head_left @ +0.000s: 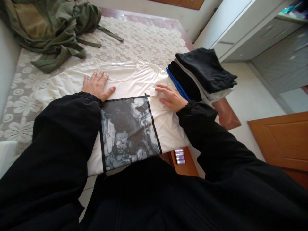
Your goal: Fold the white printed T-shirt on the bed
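A white T-shirt lies spread out, front up, with its neckline away from me and its lower edge near my body. A grey marbled print with black borders covers its middle. My left hand rests flat on the shirt beside the neckline, fingers extended and thumb out. My right hand touches the shirt at the right of the print's upper corner, its fingers stretched and slightly bent. Neither hand grasps anything that I can see. A stack of folded clothes, black, grey and blue, sits just beyond my right hand.
An olive-green backpack with loose straps lies at the far left on the floral lace tablecloth. A white cabinet stands at the right, and a wooden door is at the lower right.
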Demonstrator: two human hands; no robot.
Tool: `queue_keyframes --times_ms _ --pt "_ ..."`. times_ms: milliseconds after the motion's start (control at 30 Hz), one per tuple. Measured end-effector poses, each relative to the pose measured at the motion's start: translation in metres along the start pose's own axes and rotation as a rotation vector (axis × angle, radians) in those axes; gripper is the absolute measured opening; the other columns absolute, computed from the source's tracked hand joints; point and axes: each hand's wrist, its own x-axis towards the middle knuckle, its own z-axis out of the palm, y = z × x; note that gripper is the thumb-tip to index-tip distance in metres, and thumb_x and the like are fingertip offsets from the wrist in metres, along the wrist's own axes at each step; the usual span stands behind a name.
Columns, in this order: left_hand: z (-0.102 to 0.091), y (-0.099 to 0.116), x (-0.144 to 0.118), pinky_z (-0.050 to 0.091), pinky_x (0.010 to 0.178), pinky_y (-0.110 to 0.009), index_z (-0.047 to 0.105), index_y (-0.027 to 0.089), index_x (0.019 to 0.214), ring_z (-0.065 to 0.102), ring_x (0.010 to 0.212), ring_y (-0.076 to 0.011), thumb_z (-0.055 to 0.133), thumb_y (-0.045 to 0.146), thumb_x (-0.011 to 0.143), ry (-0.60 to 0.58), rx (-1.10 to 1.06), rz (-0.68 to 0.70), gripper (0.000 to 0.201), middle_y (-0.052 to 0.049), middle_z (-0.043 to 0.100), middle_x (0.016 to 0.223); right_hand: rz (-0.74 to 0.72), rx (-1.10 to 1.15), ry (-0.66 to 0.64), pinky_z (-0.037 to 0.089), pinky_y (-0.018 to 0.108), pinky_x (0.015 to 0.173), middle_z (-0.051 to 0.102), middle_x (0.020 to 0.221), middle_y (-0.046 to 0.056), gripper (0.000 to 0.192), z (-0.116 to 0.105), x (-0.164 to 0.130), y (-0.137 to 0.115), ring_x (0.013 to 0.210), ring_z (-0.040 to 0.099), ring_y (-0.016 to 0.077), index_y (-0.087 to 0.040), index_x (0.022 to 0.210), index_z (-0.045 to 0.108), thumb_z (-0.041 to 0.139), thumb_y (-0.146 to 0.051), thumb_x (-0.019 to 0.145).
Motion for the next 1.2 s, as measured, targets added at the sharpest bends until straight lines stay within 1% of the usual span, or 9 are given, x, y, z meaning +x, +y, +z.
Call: queue_keyframes --times_ms 133,300,400,500,600,700,767,867,1200 --pt "-0.001 0.001 0.0 0.003 0.126 -0.06 0.022 0.028 0.164 0.011 0.159 -0.0338 0.026 0.076 0.086 -0.007 0.013 -0.007 0.092 0.003 0.026 0.17 -0.002 -0.047 -0.115 0.018 0.062 0.127 0.033 0.166 0.012 0.067 0.013 0.004 0.01 0.157 0.019 0.0322 -0.021 0.158 0.04 0.053 -0.046 0.097" --pt "-0.006 0.007 -0.004 0.005 0.126 -0.058 0.023 0.025 0.164 0.014 0.158 -0.0331 0.027 0.069 0.09 -0.018 0.059 -0.005 0.086 -0.001 0.022 0.172 -0.075 -0.024 -0.029 0.019 0.06 0.127 0.042 0.161 0.011 0.058 0.003 -0.015 -0.028 0.154 0.029 0.0305 -0.023 0.154 0.046 0.05 -0.046 0.101" --pt "-0.008 0.009 -0.005 0.004 0.125 -0.06 0.026 0.014 0.162 0.016 0.158 -0.0342 0.027 0.063 0.093 -0.01 0.066 0.018 0.084 -0.009 0.02 0.172 -0.105 0.055 0.172 0.039 0.053 0.12 0.062 0.144 0.007 0.04 -0.004 -0.052 -0.064 0.14 0.052 0.0269 -0.028 0.139 0.062 0.052 -0.033 0.101" --pt "-0.008 0.01 -0.006 0.004 0.125 -0.059 0.027 0.013 0.161 0.015 0.158 -0.0334 0.026 0.062 0.094 -0.015 0.08 0.017 0.083 -0.012 0.02 0.171 -0.021 0.08 0.484 0.058 0.043 0.09 0.075 0.105 0.006 0.025 0.002 -0.103 -0.087 0.101 0.071 0.0235 -0.027 0.112 0.074 0.056 -0.021 0.096" --pt "-0.008 0.01 -0.006 0.004 0.126 -0.059 0.026 0.014 0.162 0.015 0.158 -0.0325 0.023 0.064 0.095 -0.021 0.091 0.014 0.083 -0.011 0.019 0.172 0.153 0.041 0.855 0.052 0.035 0.062 0.065 0.072 0.002 0.014 0.025 -0.159 -0.089 0.067 0.064 0.0185 -0.023 0.08 0.07 0.059 -0.02 0.089" --pt "-0.008 0.009 -0.005 0.003 0.126 -0.058 0.023 0.016 0.162 0.014 0.158 -0.0309 0.021 0.068 0.096 -0.029 0.09 0.01 0.084 -0.007 0.017 0.173 0.411 0.013 1.163 0.046 0.035 0.056 0.054 0.063 0.001 0.015 0.059 -0.226 -0.078 0.059 0.057 0.0198 -0.024 0.069 0.058 0.057 -0.027 0.083" --pt "-0.008 0.008 -0.005 0.003 0.126 -0.058 0.023 0.016 0.162 0.013 0.158 -0.0306 0.022 0.069 0.096 -0.033 0.077 0.009 0.085 -0.006 0.016 0.173 0.703 -0.067 1.101 0.048 0.04 0.058 0.057 0.068 0.003 0.013 0.084 -0.274 -0.068 0.061 0.058 0.0228 -0.026 0.073 0.057 0.056 -0.035 0.082" --pt "-0.007 0.008 -0.005 0.003 0.126 -0.058 0.025 0.015 0.162 0.014 0.158 -0.0317 0.024 0.07 0.096 -0.027 0.055 0.012 0.086 -0.006 0.017 0.173 1.073 -0.026 0.788 0.054 0.046 0.069 0.064 0.079 0.007 0.021 0.121 -0.339 -0.052 0.072 0.064 0.0271 -0.026 0.084 0.057 0.051 -0.046 0.083" --pt "-0.004 0.004 -0.003 -0.001 0.127 -0.054 0.027 0.022 0.162 0.009 0.159 -0.0321 0.021 0.079 0.087 -0.023 -0.004 -0.014 0.095 0.005 0.019 0.172 1.254 0.09 0.603 0.06 0.052 0.077 0.07 0.092 0.012 0.043 0.203 -0.412 -0.025 0.087 0.069 0.034 -0.023 0.093 0.06 0.056 -0.061 0.071"
